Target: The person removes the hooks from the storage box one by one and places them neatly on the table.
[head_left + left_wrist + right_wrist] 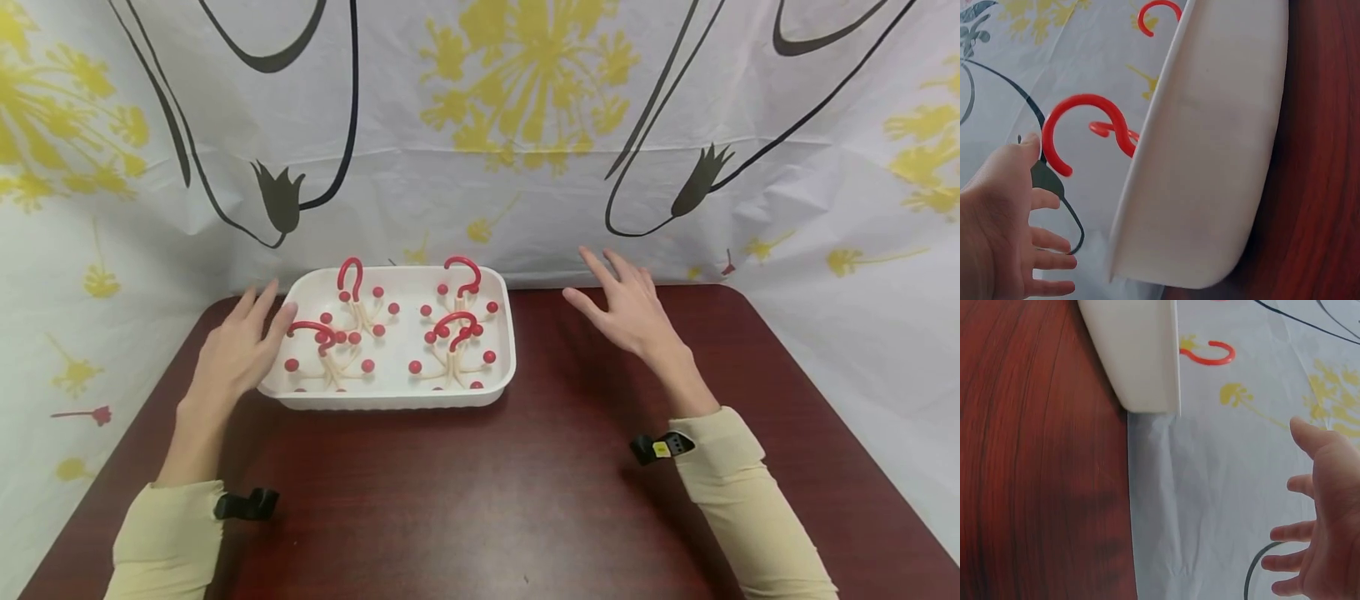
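Tray (390, 401) holds four hooks (1085, 100), perhaps twenty-four balls (415, 367).

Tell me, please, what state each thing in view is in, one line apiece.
White tray, upright, open-topped, on the table
Four hooked pieces, standing in the tray
Left hand, fingers extended, near the tray's left end, holding nothing
Right hand, raised, fingers spread, holding nothing
Patterned sheet, hanging, creased

The head view looks forward and down over the white tray (390, 401); both wrist views face its near wall (1204, 144), the left closer.
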A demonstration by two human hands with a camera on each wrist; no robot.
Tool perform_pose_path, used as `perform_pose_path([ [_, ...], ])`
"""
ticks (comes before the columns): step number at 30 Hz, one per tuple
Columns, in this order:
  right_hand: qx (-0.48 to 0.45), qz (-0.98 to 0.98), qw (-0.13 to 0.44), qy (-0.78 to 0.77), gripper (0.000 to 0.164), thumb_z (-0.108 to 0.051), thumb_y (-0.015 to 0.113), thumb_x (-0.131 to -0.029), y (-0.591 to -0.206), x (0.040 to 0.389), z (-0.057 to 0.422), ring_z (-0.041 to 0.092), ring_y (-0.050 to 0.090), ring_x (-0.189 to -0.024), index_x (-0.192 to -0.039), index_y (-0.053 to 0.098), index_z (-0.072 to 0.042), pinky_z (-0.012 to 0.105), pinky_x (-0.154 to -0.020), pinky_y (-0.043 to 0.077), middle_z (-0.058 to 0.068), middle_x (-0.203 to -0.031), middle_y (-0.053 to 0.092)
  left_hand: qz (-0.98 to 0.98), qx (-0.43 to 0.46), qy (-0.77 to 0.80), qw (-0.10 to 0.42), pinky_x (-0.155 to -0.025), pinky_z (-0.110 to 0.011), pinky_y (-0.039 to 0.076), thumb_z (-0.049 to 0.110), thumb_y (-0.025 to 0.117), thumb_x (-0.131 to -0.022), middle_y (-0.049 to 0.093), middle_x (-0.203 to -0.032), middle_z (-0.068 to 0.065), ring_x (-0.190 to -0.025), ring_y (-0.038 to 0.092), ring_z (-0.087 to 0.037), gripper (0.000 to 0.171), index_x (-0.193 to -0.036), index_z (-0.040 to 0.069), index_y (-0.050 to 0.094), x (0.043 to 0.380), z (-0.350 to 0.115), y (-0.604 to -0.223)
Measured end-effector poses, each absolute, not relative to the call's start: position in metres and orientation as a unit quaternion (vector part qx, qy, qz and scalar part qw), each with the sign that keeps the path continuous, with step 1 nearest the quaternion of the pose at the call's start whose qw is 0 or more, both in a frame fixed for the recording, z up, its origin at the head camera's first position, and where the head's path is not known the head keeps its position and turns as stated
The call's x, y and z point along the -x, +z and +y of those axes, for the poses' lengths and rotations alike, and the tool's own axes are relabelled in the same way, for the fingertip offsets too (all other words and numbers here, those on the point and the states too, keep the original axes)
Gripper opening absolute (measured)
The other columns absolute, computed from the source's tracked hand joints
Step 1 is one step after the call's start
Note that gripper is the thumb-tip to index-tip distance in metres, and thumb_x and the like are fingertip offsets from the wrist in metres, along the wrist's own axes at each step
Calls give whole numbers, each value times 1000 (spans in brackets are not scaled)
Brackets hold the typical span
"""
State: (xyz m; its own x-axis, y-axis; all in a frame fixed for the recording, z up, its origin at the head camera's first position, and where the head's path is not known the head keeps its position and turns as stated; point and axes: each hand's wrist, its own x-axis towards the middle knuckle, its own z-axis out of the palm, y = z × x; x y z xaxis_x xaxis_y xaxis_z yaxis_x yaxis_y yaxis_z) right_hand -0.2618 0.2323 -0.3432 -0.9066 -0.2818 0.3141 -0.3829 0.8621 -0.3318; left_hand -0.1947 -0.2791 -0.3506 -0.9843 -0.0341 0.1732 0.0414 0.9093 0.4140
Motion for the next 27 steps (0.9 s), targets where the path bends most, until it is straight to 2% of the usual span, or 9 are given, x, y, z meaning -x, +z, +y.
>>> perform_pose_path([
  [7,-189,-947,131,224,76,-60,55,-98,-346,260,213,45,27,-145,-160,30,-24,60,-118,12,23,-158,31,-967,-16,-239,88,-105,-75,22,61,26,-104,23,-158,-32,-142,24,-54,80,-161,6,17,195,-288,-361],
  [14,-208,-937,135,246,77,-61,58,-95,-347,256,193,44,35,-141,-159,31,-28,61,-112,27,17,-157,37,-957,-44,-276,72,-101,-80,19,63,27,-103,24,-157,-34,-142,23,-56,81,-161,7,15,197,-294,-369],
  [21,-226,-928,104,276,77,-59,61,-95,-352,248,176,36,40,-139,-159,31,-31,59,-109,34,10,-157,38,-950,-47,-302,65,-102,-76,27,60,29,-104,36,-148,-37,-135,33,-57,81,-160,2,17,197,-296,-377],
  [27,-251,-920,81,290,76,-51,67,-94,-357,244,162,28,42,-139,-158,34,-28,54,-109,38,7,-154,42,-938,-51,-334,75,-102,-70,34,56,34,-105,42,-144,-37,-130,42,-55,79,-159,0,18,199,-297,-386],
])
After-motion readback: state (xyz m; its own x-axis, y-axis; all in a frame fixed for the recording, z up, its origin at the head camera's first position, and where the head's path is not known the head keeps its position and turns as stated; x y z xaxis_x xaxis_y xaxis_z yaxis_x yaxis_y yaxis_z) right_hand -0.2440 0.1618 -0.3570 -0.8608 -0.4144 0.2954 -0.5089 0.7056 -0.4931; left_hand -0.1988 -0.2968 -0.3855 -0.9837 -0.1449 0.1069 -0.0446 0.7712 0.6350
